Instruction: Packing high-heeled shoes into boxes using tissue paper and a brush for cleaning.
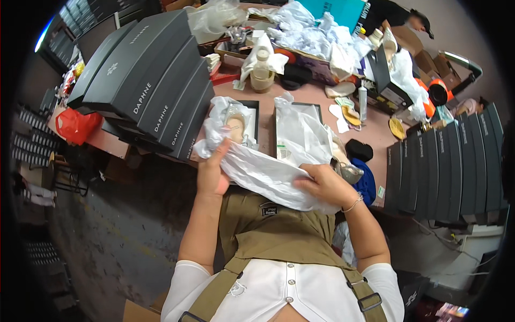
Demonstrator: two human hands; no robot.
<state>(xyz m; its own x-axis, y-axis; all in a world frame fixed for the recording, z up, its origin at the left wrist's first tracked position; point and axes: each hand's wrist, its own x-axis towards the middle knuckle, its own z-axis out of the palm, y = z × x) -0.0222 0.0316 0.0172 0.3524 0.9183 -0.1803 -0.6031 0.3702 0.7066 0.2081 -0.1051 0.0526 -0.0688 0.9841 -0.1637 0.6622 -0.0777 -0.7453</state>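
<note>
A sheet of white tissue paper (257, 173) stretches between my two hands in front of my apron. My left hand (213, 170) is closed on its left end, the thumb on top. At the other end, my right hand (325, 185) pinches the paper; its fingers are slightly blurred. Just beyond the paper, a pale shoe (235, 125) lies in clear wrapping on crumpled tissue inside a dark shoebox (255, 107). A second open box (321, 110), lined with white tissue, sits to its right. Another light shoe (348, 169) is beside my right hand, partly hidden.
Tall stacks of dark shoeboxes stand at left (126, 75) and right (448, 166). Toward the back are a beige bottle (262, 72), a heap of crumpled tissue (308, 32) and a black box (359, 149). A red bag (76, 125) lies far left. Another person (399, 16) is at the back.
</note>
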